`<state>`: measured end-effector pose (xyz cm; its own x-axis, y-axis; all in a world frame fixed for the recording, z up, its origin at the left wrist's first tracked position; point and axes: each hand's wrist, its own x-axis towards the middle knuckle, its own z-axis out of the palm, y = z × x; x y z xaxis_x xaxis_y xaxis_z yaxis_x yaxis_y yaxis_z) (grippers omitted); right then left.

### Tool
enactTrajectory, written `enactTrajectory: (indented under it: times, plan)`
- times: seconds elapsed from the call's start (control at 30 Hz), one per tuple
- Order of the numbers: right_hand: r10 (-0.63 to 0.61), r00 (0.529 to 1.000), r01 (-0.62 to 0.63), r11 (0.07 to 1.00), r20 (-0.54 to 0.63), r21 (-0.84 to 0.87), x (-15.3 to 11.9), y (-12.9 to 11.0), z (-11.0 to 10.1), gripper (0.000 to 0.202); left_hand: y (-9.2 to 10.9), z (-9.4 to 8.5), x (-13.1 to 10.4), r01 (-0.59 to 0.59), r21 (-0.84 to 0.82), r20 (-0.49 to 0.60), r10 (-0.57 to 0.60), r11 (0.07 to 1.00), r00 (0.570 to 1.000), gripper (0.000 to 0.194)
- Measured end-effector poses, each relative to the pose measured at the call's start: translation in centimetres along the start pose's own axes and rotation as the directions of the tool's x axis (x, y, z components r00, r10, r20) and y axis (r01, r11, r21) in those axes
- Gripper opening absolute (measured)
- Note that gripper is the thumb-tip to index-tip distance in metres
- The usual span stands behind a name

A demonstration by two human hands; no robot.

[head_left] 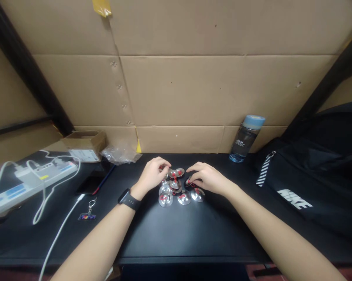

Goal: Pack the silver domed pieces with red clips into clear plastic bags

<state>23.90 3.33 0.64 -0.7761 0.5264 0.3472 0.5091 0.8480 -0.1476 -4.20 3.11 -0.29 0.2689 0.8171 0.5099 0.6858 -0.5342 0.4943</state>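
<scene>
Several silver finger cymbals with red cords lie in a cluster on the black table, some overlapping; a front one [184, 198] rests flat with its cord on top. My left hand [153, 176], wearing a black watch, reaches in from the left. Its thumb and fingers are bent together around a cymbal at the back left, mostly hidden by the hand. From the right, my right hand [208, 178] pinches a tilted, dark-looking finger cymbal [188, 182] near its red cord, with the index finger stretched out above. Just below this hand lies another cymbal [197, 194].
A blue-capped water bottle [244, 138] and a black backpack [316, 171] stand on the right. Toward the left are a white power strip [32, 187], cables, a phone [91, 182], a keychain [88, 216], a small cardboard box [85, 144] and clear plastic wrap [121, 154]. Cardboard [178, 89] walls the back.
</scene>
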Motion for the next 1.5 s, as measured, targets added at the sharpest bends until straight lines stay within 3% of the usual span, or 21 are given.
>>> enactTrajectory:
  times: [0.07, 0.2, 0.4, 0.53, 0.7, 0.9, 1.03, 1.13, 1.2, 1.33, 1.5]
  plan:
    - [-0.015, 0.996, 0.017, 1.0, -0.092, 0.017, 0.1, 0.1, -0.3, 0.021, 1.7, 0.2, -0.3, -0.061, -0.109, 0.088, 0.071, 0.992, 0.994, 0.022]
    - [-0.047, 0.971, 0.08, 0.988, -0.234, 0.134, 0.4, -0.1, -0.8, 0.017, 4.0, 1.0, -0.9, -0.014, -0.301, 0.211, 0.081, 0.954, 0.974, 0.02]
    - [-0.046, 0.971, 0.114, 0.952, -0.235, 0.283, 0.6, -0.6, -0.6, 0.016, 4.1, 1.8, -1.2, 0.015, -0.352, 0.267, 0.085, 0.936, 0.96, 0.023]
    - [-0.017, 0.979, 0.097, 0.918, -0.204, 0.384, 0.6, -1.0, -0.9, 0.017, 3.7, 1.9, -1.3, 0.049, -0.385, 0.356, 0.099, 0.922, 0.929, 0.019]
    - [0.013, 0.993, 0.047, 0.868, -0.117, 0.494, 0.5, -1.7, -1.7, 0.019, 3.7, 2.1, -1.4, 0.079, -0.473, 0.383, 0.125, 0.878, 0.915, 0.016]
    - [0.033, 0.997, -0.075, 0.74, 0.075, 0.668, 0.1, -1.5, -3.0, 0.024, 4.3, 1.8, -1.3, 0.188, -0.567, 0.325, 0.008, 0.802, 0.946, 0.02]
    - [-0.014, 0.982, -0.13, 0.683, 0.191, 0.719, -0.2, -1.2, -4.1, 0.024, 2.4, 0.6, -0.4, 0.131, -0.441, 0.099, -0.097, 0.888, 0.99, 0.019]
    - [0.107, 0.971, -0.231, 0.643, 0.212, 0.73, -0.4, -0.3, -4.3, 0.027, -1.0, -0.6, 0.2, 0.165, -0.131, -0.148, -0.183, 0.978, 0.972, 0.018]
    - [0.227, 0.946, -0.322, 0.59, 0.23, 0.741, -0.6, 1.0, -4.0, 0.032, -3.4, -1.1, 0.3, 0.233, 0.019, -0.219, -0.224, 0.972, 0.95, 0.018]
    - [0.482, 0.854, -0.45, 0.493, 0.197, 0.745, -1.4, 4.2, -3.0, 0.041, -6.3, -1.0, 0.3, 0.257, 0.112, -0.192, -0.233, 0.96, 0.953, 0.018]
    - [0.648, 0.741, -0.561, 0.454, 0.176, 0.692, -2.3, 7.0, -2.4, 0.038, -6.3, 0.1, 0.4, 0.194, 0.132, -0.095, -0.182, 0.972, 0.979, 0.015]
